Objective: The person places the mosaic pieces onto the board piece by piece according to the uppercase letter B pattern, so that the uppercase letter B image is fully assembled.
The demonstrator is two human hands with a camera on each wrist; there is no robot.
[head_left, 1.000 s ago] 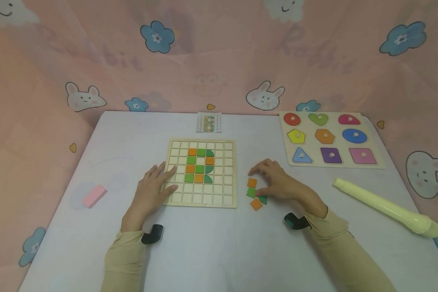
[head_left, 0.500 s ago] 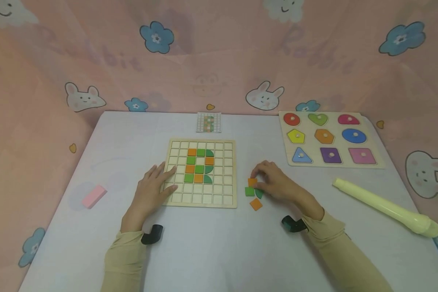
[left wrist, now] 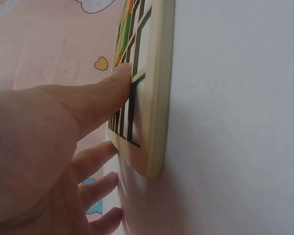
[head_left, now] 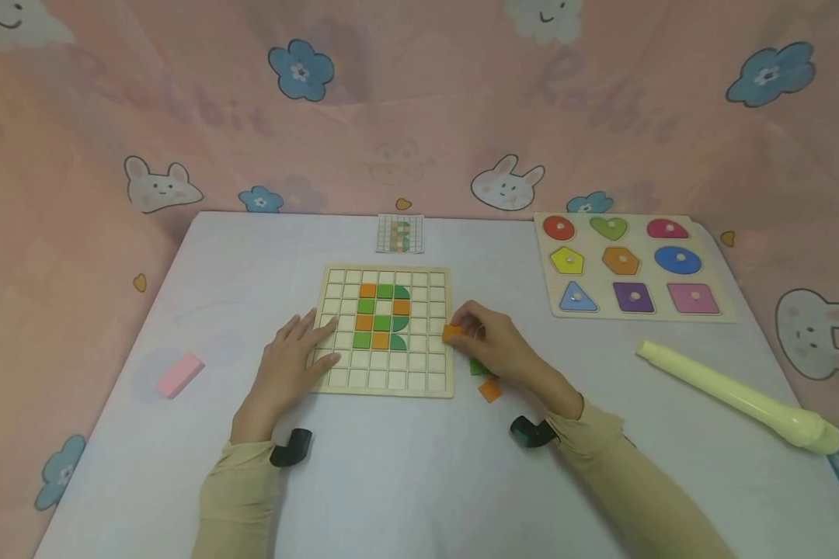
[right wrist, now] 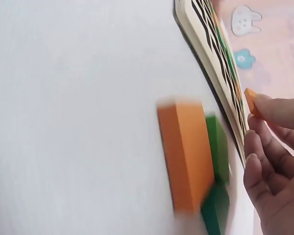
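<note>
My left hand (head_left: 292, 365) rests on the left edge of a wooden grid board (head_left: 419, 380), its fingers extended. In the left wrist view the thumb (left wrist: 103, 95) lies on the grid, with the other fingertips beside the board's edge. Orange, green and dark green pieces fill several cells in the board's middle. My right hand (head_left: 496, 341) pinches an orange square tile (head_left: 451, 333) between thumb and fingers at the board's right edge. Below that hand lie another orange tile (head_left: 490, 390), a green tile (head_left: 477, 368) and, in the right wrist view, a dark green piece (right wrist: 216, 208).
A small pattern card (head_left: 400, 234) lies behind the board. At the back right is a shape puzzle board (head_left: 587, 248) with knobbed pieces. A pale yellow tube-like object (head_left: 734, 396) lies at the right, and a pink block (head_left: 180, 376) at the left.
My right hand has picked up an orange tile from the loose pieces and carried it left to the board's right edge. The left hand has stayed in place.
</note>
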